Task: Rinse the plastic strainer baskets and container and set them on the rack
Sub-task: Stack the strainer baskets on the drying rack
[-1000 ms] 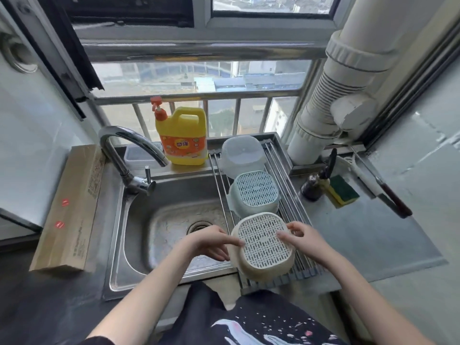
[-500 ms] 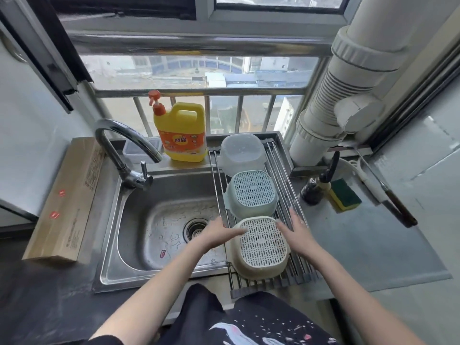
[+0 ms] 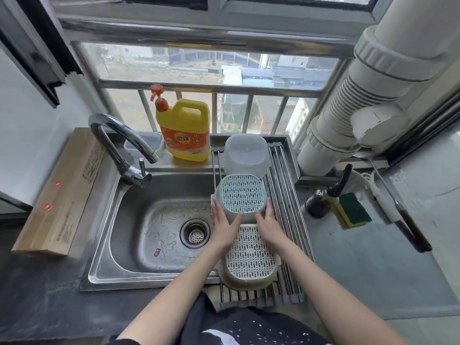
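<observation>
Rack (image 3: 286, 195): a roll-up set of metal rods lay across the right side of the sink (image 3: 139, 267), in the centre of the frame, likely so drips fell into the basin.
Clear container (image 3: 245, 151): sat upside down at the rack's far end, upper centre, mouth down so water could run out.
Blue strainer basket (image 3: 241, 192): stood inverted just below the container, its slotted base facing up and its far rim touching or overlapping the container's near edge.
Cream strainer basket (image 3: 251, 257): lay inverted at the near end of the rack, lower centre, with nothing holding it.
Left hand (image 3: 224, 225): fingers spread and pressed flat against the blue basket's left wall.
Right hand (image 3: 267, 224): fingers spread likewise against its right wall, so the basket was cupped between both palms rather than pinched.
Reason for the hold: judged as squaring the basket up in the row, a two-sided hold suiting light, wet plastic that could skid on rods.
Task progress: all three pieces rested on the rack, so the job looked nearly finished.
Faucet (image 3: 119, 143): at centre left, no water visible from its spout.
Detergent bottle (image 3: 184, 130): stood behind the sink, apart from the rack.
</observation>
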The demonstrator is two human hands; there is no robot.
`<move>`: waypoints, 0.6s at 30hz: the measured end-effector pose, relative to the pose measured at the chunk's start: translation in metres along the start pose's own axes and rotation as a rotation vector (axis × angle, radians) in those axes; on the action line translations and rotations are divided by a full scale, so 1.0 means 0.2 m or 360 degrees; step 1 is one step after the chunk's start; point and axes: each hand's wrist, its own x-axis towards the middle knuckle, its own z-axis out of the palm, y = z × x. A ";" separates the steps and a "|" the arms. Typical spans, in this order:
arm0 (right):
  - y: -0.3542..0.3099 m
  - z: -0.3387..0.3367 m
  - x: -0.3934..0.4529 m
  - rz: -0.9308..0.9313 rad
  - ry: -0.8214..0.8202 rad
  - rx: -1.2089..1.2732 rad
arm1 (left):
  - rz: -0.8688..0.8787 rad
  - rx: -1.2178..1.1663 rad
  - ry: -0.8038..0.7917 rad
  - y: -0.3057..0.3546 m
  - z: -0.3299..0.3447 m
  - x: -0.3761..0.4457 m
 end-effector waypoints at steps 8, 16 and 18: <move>-0.21 -0.19 0.23 -0.0452 0.0326 -0.0424 | 0.0163 0.0121 0.0122 0.00 -0.05 0.00; -0.50 -0.19 0.60 -0.0290 -0.0014 -0.1098 | 0.0222 0.0659 -0.0138 0.01 -0.13 0.04; -0.50 -0.15 0.61 -0.0238 -0.0073 -0.1193 | 0.0207 0.0650 -0.0146 0.00 -0.13 0.05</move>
